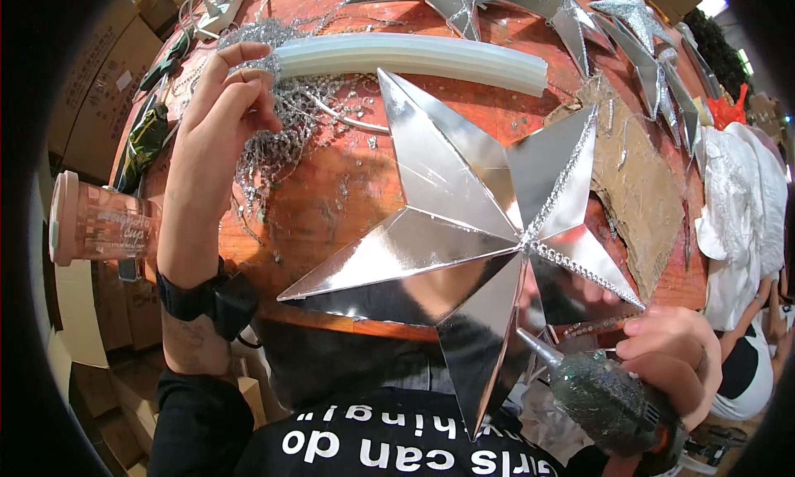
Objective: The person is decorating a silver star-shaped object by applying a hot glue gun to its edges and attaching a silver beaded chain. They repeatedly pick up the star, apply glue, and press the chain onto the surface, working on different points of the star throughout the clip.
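My left hand [228, 96] is at the far left of the table, fingers bent over a tangled pile of silver bead trim [286, 133]. Its fingertips look closed on some of the trim, though the pile partly blends with them. Wrapped in my right hand [675, 357] is a dark hot glue gun [613, 402], its metal nozzle slanting up and left toward the star. A large mirror-silver star [455, 245] lies in front of me, overhanging the table's near edge. Bead trim lines two of its ridges on the right. My right fingertips are beside its lower right point.
Translucent glue sticks [414, 61] lie in a long bundle behind the star. Torn cardboard [642, 187] rests at the right, with more silver stars [571, 21] at the back. A pink lidded cup [103, 220] stands at left, near cartons [91, 71]. White cloth [741, 212] hangs at right.
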Available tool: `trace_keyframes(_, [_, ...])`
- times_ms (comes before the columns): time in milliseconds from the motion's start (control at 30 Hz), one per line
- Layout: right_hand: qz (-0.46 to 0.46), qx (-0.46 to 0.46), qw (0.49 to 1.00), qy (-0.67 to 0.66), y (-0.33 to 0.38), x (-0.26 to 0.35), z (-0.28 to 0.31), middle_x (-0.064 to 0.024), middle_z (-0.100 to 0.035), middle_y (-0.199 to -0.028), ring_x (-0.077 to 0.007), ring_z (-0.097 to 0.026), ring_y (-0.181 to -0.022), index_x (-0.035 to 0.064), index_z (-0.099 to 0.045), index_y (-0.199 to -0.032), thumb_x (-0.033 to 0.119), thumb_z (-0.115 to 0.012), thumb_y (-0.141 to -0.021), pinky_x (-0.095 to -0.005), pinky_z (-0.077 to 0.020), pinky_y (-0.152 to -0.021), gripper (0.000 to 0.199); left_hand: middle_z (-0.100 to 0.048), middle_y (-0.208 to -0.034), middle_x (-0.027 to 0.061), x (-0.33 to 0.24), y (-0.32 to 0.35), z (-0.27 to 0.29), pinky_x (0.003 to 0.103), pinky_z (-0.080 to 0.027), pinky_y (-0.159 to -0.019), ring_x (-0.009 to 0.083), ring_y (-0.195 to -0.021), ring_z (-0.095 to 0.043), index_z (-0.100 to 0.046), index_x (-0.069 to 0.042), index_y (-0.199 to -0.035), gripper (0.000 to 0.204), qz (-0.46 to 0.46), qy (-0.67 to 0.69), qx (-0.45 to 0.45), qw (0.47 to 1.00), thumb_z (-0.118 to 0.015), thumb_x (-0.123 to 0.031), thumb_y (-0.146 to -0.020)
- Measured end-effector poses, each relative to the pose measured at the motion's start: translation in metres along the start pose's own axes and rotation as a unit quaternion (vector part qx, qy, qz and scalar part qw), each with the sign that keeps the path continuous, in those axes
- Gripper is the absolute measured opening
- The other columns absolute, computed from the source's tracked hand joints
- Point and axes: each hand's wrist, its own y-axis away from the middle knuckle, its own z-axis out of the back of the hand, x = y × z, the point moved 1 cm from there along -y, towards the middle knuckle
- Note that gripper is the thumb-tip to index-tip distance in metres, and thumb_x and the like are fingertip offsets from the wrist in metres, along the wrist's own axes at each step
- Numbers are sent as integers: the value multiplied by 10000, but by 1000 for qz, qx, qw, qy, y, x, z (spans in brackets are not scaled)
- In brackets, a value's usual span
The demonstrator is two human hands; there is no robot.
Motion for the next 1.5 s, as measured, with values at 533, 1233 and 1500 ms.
trace_keyframes(533, [-84, 101, 989, -65, 17, 2, 13, -21, -650, -764, -205, -631, -732, 87, -643, -764, 162, -612, -603, -359, -499, -691, 181, -604, -932, 73, 4, -1, -4, 276, -517, -810, 138, -832, -615, -309, 63, -1350, 560, 1, -35, 46, 998, -605, -74, -895])
trace_keyframes(1233, [74, 36, 997, 3, 37, 8, -4, -10, -586, -609, -186, -571, -576, 75, -597, -607, 286, -632, -505, -341, -455, -562, 237, -639, -910, 133, 4, -5, 2, 290, -534, -829, 185, -871, -646, -308, 82, -1274, 534, -52, -27, 48, 997, -629, -76, -878])
trace_keyframes(1500, [82, 31, 996, -25, 42, 15, -10, -19, -566, -592, -193, -562, -567, 78, -578, -585, 308, -619, -467, -339, -453, -553, 262, -625, -910, 124, 1, -1, -1, 266, -528, -785, 169, -832, -644, -360, 53, -1284, 441, -37, 17, 49, 998, -560, -80, -914])
